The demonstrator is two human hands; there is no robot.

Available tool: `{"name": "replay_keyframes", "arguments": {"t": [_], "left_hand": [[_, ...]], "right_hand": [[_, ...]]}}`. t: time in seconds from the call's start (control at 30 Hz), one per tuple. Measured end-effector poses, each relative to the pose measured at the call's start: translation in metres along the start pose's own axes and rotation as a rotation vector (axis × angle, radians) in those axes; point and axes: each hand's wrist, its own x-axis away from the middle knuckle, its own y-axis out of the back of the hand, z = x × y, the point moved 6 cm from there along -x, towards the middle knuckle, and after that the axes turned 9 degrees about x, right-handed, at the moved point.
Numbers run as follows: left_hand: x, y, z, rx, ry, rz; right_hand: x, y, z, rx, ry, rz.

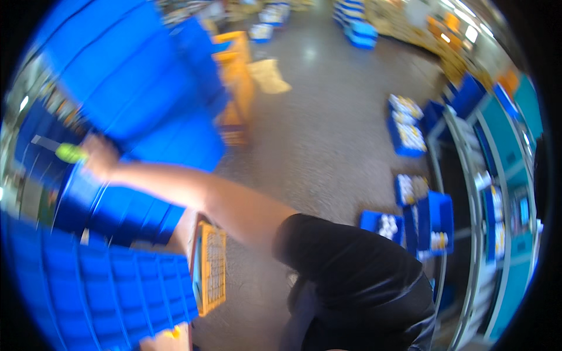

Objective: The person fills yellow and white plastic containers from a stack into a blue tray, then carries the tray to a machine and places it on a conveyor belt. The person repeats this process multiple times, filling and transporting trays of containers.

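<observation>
My fingers (96, 153), left hand: wrapped tight round a small tool with a yellow-green handle (71, 153) and a grey blade end pointing left. The picture is blurred, so I cannot make out single fingertips. The left hand (100, 157) is stretched far out to my left, held against the blue crates. My right hand is out of sight.

Items, largest first:

1. Stack of blue crates (134, 76), tall, filling the upper left. My hand and the tool sit at its lower left edge, in front of it.
2. Blue crate wall (88, 292), ribbed, lower left, close under my arm.
3. Grey floor (328, 134), speckled, running up the middle.
4. My black sleeve (351, 269), lower centre-right, bare forearm reaching from it toward the hand.
5. Teal shelving (509, 152) with metal rails, along the right rim, small bins on its levels.
6. Orange crates (237, 88), stacked, just right of the blue stack.
7. Orange mesh crate (211, 272), seen on edge, between the blue crate wall and my sleeve.
8. Small blue bins (410, 131) holding pale parts, several on the floor beside the shelving.
9. Tan sheet (269, 75) lying on the floor near the orange crates.
</observation>
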Motion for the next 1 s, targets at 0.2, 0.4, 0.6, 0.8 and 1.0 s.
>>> {"name": "replay_keyframes", "arguments": {"t": [0.2,0.4,0.6,0.8,1.0], "left_hand": [[-0.188,-0.006,-0.166,0.368,0.255,0.063],[-0.291,-0.064,-0.34,0.267,0.231,0.206],[-0.362,-0.101,-0.433,-0.062,0.197,0.438],[-0.497,-0.108,-0.552,-0.118,0.205,0.502],[-0.622,-0.207,-0.703,0.02,0.316,0.502]], "right_hand": [[0.172,0.062,-0.116,-0.266,0.396,0.057],[0.45,0.227,-0.429,-0.204,-0.209,0.622],[0.745,0.695,-0.598,1.085,-1.74,0.675],[0.752,0.929,-0.535,0.869,-1.769,-1.127],[0.76,0.767,-0.556,1.028,-1.936,-0.394]]}}
